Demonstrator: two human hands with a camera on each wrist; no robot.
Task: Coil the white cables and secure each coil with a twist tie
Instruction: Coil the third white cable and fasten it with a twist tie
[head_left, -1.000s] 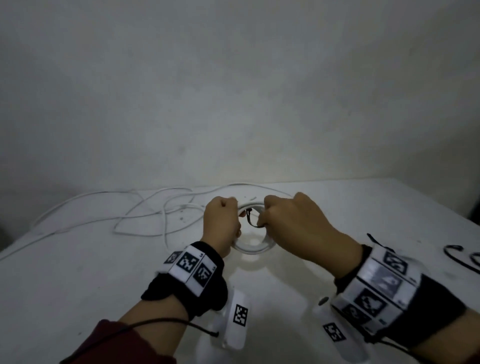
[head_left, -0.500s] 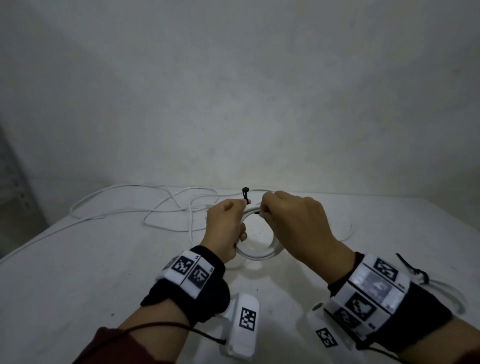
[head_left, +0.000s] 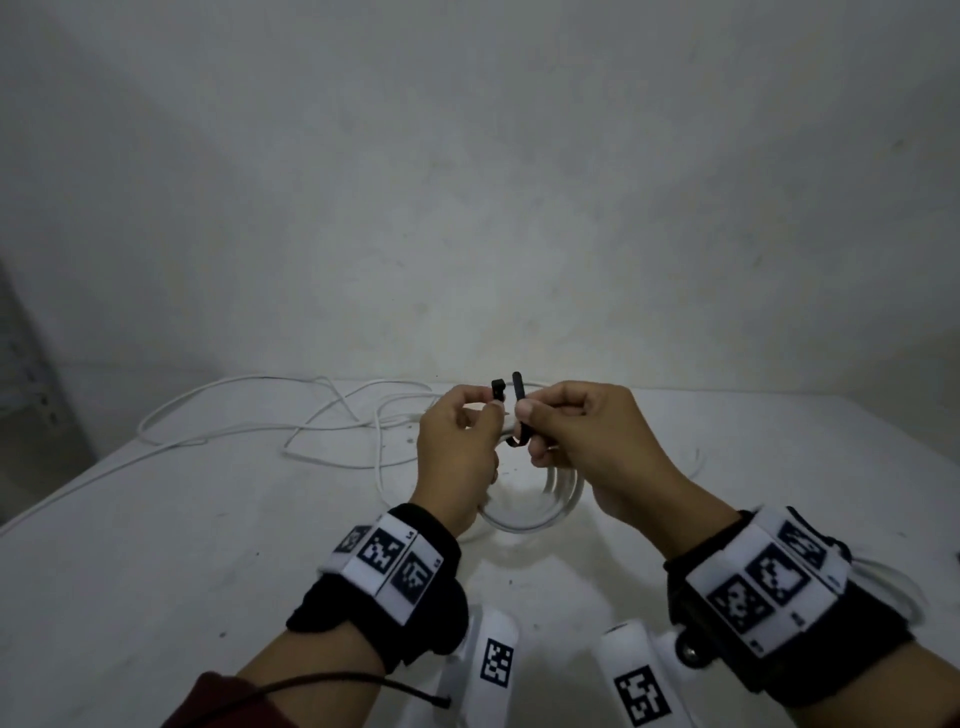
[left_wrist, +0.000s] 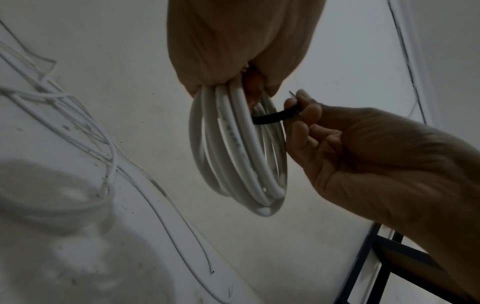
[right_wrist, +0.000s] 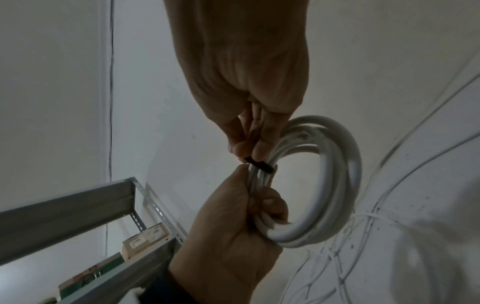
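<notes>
A white cable coil (head_left: 521, 524) hangs over the table from my left hand (head_left: 480, 415), which grips its top strands. A black twist tie (head_left: 517, 397) loops under those strands, and its two ends stick up side by side between my hands. My right hand (head_left: 532, 415) pinches one end of it. The left wrist view has the coil (left_wrist: 233, 154) hanging from my fist and the right fingers pinching the tie (left_wrist: 272, 118). From the right wrist, the tie (right_wrist: 259, 165) crosses the coil (right_wrist: 337, 174) just above my left hand (right_wrist: 246, 205).
A loose white cable (head_left: 332, 415) sprawls over the back left of the white table (head_left: 156, 545). Another white cable loop (head_left: 893, 587) lies behind my right wrist. A metal shelf (right_wrist: 78, 205) stands off the table's left side. The wall is close behind.
Both hands have risen a little with the coil. The tie, first low between the hands, now has both ends standing up above them.
</notes>
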